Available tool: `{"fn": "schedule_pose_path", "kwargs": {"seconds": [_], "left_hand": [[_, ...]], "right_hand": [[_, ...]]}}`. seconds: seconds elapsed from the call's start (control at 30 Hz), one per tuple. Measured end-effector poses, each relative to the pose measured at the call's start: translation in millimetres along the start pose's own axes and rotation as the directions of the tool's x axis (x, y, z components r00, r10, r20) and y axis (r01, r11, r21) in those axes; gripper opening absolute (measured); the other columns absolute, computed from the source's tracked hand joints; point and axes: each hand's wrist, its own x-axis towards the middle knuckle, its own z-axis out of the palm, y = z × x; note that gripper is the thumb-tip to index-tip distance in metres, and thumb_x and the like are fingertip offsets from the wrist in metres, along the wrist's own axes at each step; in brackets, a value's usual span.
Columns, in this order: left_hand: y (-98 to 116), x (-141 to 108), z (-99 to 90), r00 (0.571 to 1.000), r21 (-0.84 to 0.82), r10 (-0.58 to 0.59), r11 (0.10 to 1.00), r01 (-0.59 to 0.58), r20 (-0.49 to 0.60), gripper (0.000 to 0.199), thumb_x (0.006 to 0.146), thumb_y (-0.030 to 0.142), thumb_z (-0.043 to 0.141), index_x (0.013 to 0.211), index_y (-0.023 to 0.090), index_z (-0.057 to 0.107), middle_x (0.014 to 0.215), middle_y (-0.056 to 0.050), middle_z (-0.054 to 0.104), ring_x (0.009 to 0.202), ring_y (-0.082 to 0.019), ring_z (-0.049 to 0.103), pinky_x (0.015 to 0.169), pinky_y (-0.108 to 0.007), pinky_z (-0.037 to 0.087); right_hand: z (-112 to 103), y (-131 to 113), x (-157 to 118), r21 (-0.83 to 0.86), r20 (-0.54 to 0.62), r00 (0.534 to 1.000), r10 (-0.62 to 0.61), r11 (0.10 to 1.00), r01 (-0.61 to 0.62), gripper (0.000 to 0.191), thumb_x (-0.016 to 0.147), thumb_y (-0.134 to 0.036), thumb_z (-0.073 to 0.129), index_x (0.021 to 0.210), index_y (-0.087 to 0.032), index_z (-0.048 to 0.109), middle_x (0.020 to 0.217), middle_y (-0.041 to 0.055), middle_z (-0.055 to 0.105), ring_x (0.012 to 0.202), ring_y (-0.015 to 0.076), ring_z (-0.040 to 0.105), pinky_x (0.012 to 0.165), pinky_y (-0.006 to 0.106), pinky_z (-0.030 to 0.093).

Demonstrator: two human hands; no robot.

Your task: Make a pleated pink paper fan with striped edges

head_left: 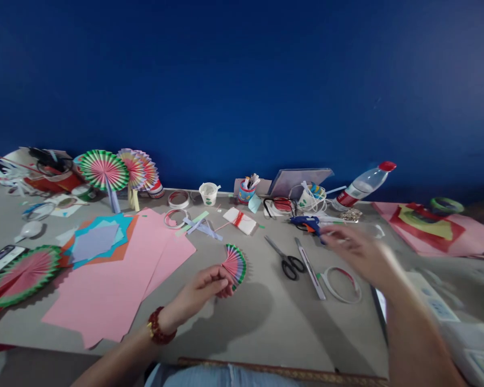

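Near the middle of the table, my left hand [214,283] pinches a small pleated paper fan [235,263], pink and lilac with a green edge. A red beaded bracelet circles that wrist. My right hand [349,248], blurred, reaches over the right side beside a blue glue gun [311,223]. Its fingertips are by the gun's handle, and whether they touch it is unclear. Scissors with black handles [291,266], a white cutter knife [311,271] and a roll of white tape [342,285] lie between my hands.
Pink sheets [105,290] and blue sheets [94,243] cover the left. Behind stand finished round fans [104,171], a paper cup [208,194] and a pen holder [246,192]. A bottle [361,187] leans at the back right, near more coloured paper [478,236].
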Motion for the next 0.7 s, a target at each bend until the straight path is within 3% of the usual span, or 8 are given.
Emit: {"fn": "schedule_pose_path", "kwargs": {"seconds": [0.03, 0.1, 0.2, 0.27, 0.43, 0.57, 0.63, 0.7], "left_hand": [[0.2, -1.9, -2.3, 1.0, 0.023, -0.004, 1.0, 0.004, -0.009, 0.027, 0.093, 0.042, 0.059, 0.094, 0.016, 0.063, 0.084, -0.005, 0.066, 0.077, -0.015, 0.059, 0.073, -0.027, 0.044], [1.1, -5.0, -6.9, 0.999, 0.058, -0.016, 0.998, 0.018, -0.035, 0.027, 0.093, 0.043, 0.057, 0.093, 0.016, 0.063, 0.084, -0.004, 0.066, 0.078, -0.015, 0.059, 0.074, -0.027, 0.045], [1.7, -4.5, -11.9, 0.997, 0.117, -0.011, 0.993, 0.019, -0.075, 0.028, 0.094, 0.044, 0.055, 0.094, 0.017, 0.062, 0.085, -0.004, 0.065, 0.081, -0.016, 0.059, 0.075, -0.027, 0.045], [1.5, -0.6, -13.0, 0.995, 0.206, 0.014, 0.978, 0.006, -0.096, 0.029, 0.093, 0.045, 0.055, 0.094, 0.017, 0.062, 0.086, -0.004, 0.065, 0.081, -0.016, 0.059, 0.074, -0.026, 0.045], [1.9, 10.0, -10.3, 0.996, 0.363, 0.044, 0.932, -0.014, -0.075, 0.028, 0.093, 0.042, 0.052, 0.091, 0.017, 0.063, 0.087, -0.004, 0.066, 0.08, -0.016, 0.059, 0.071, -0.025, 0.045], [1.5, 11.2, -10.3, 0.996, 0.343, 0.049, 0.939, -0.021, -0.072, 0.028, 0.094, 0.042, 0.051, 0.09, 0.017, 0.063, 0.086, -0.004, 0.067, 0.079, -0.016, 0.059, 0.071, -0.025, 0.045], [1.8, 10.7, -10.5, 0.995, 0.347, 0.058, 0.938, -0.027, -0.079, 0.027, 0.094, 0.041, 0.051, 0.091, 0.017, 0.063, 0.085, -0.004, 0.067, 0.079, -0.017, 0.059, 0.071, -0.025, 0.045], [3.8, 11.0, -8.8, 0.993, 0.37, 0.073, 0.928, -0.034, -0.093, 0.025, 0.094, 0.039, 0.052, 0.09, 0.017, 0.063, 0.085, -0.005, 0.067, 0.079, -0.017, 0.06, 0.071, -0.025, 0.045]], "right_hand": [[5.7, 5.0, -3.0, -0.11, 0.137, 0.989, 0.046, 0.993, -0.031, 0.018, 0.092, -0.038, 0.062, 0.09, -0.022, 0.069, 0.087, 0.0037, 0.07, 0.072, 0.0177, 0.065, 0.063, 0.029, 0.05], [19.0, 15.8, -15.2, -0.332, 0.391, 0.901, 0.188, 0.942, -0.052, 0.023, 0.086, -0.04, 0.063, 0.072, -0.022, 0.064, 0.068, 0.0023, 0.067, 0.062, 0.0199, 0.063, 0.053, 0.028, 0.038], [35.9, 32.6, -40.5, -0.408, 0.517, 0.808, 0.284, 0.911, -0.059, 0.021, 0.083, -0.04, 0.058, 0.073, -0.022, 0.059, 0.073, 0.004, 0.069, 0.067, 0.0228, 0.065, 0.054, 0.029, 0.034], [41.2, 42.6, -55.4, -0.345, 0.488, 0.827, 0.278, 0.932, -0.11, 0.018, 0.082, -0.039, 0.053, 0.084, -0.023, 0.059, 0.077, 0.0043, 0.069, 0.067, 0.0228, 0.066, 0.056, 0.029, 0.038], [43.1, 60.9, -80.1, -0.112, 0.366, 0.905, 0.217, 0.976, -0.189, 0.039, 0.082, -0.051, 0.048, 0.111, -0.026, 0.052, 0.087, 0.0056, 0.073, 0.078, 0.0258, 0.071, 0.068, 0.034, 0.05], [46.1, 66.6, -92.7, -0.248, 0.223, 0.954, 0.2, 0.958, -0.143, 0.024, 0.079, -0.047, 0.047, 0.085, -0.025, 0.055, 0.089, 0.0103, 0.072, 0.079, 0.0286, 0.07, 0.07, 0.037, 0.051], [43.4, 61.6, -93.9, -0.328, 0.207, 0.961, 0.183, 0.938, -0.109, 0.02, 0.081, -0.042, 0.045, 0.074, -0.026, 0.052, 0.077, 0.0081, 0.07, 0.068, 0.0269, 0.069, 0.061, 0.035, 0.048], [35.4, 47.8, -90.5, -0.383, 0.148, 0.969, 0.199, 0.915, -0.129, 0.02, 0.085, -0.039, 0.042, 0.076, -0.026, 0.053, 0.062, 0.0043, 0.064, 0.054, 0.0252, 0.064, 0.05, 0.032, 0.042]]}}
